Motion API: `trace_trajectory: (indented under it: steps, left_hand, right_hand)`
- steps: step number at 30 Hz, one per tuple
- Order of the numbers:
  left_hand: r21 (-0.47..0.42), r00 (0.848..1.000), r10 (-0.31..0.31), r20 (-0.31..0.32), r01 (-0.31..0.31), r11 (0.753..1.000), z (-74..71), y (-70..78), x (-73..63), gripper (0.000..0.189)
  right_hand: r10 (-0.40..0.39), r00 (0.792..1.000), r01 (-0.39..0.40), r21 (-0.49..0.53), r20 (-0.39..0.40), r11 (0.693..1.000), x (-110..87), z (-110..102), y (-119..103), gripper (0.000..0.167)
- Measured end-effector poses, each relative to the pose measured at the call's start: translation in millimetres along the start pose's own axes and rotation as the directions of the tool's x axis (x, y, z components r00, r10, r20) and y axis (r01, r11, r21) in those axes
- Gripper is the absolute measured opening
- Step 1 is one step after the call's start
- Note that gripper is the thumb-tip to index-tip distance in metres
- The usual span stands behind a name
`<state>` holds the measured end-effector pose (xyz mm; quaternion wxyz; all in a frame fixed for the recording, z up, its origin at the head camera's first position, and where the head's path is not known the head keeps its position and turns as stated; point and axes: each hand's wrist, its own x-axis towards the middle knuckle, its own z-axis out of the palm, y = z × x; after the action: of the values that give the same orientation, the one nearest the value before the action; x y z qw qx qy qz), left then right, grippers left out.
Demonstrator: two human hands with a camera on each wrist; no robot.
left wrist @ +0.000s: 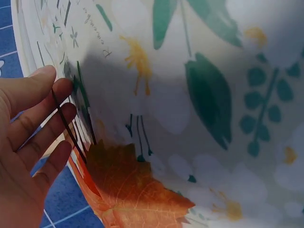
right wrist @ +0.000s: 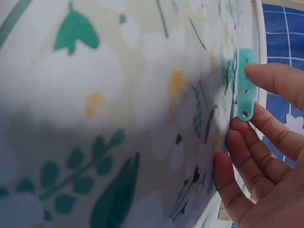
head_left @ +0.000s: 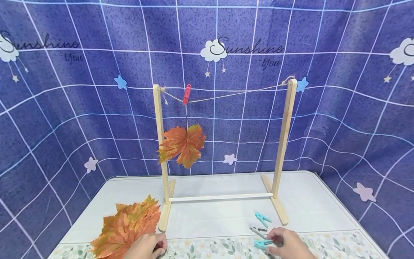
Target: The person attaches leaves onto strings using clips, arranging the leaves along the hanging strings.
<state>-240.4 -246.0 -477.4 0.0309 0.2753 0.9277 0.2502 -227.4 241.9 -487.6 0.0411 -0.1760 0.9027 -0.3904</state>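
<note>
Floral cloth (head_left: 200,249), leaf stack (head_left: 124,226), teal clothespins (head_left: 262,218), wooden rack (head_left: 221,197) behind

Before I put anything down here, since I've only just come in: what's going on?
A person's left hand pinches a leaf stem by the pile of orange leaves, and the right hand grips a turquoise clothespin. One leaf already hangs from the string of the wooden stand by a red clothespin.
</note>
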Motion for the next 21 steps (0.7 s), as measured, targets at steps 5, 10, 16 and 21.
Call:
trace_trajectory:
  steps: [5,10,16,21]
  left_hand:
    - [0.011,1.0,-0.008,0.012,0.008,1.0,-5.0,1.5,1.0,0.02]
    - [-0.019,0.999,-0.021,0.028,0.022,1.0,-10.7,2.6,1.1,0.012]
    - [-0.043,1.0,0.025,0.01,-0.025,0.999,-15.0,1.5,-0.1,0.01]
    - [-0.02,0.998,0.068,-0.005,-0.068,0.997,-22.1,2.5,2.0,0.007]
  right_hand:
    - [0.017,0.999,-0.019,0.069,0.038,0.997,0.2,-4.9,-1.1,0.021]
    - [-0.086,0.996,0.085,0.105,0.002,0.991,0.6,-5.4,-1.0,0.02]
    - [-0.216,0.97,0.227,0.092,-0.109,0.97,4.0,-2.9,-5.2,0.013]
    - [-0.23,0.95,0.253,0.085,-0.21,0.964,7.4,-2.4,-15.8,0.011]
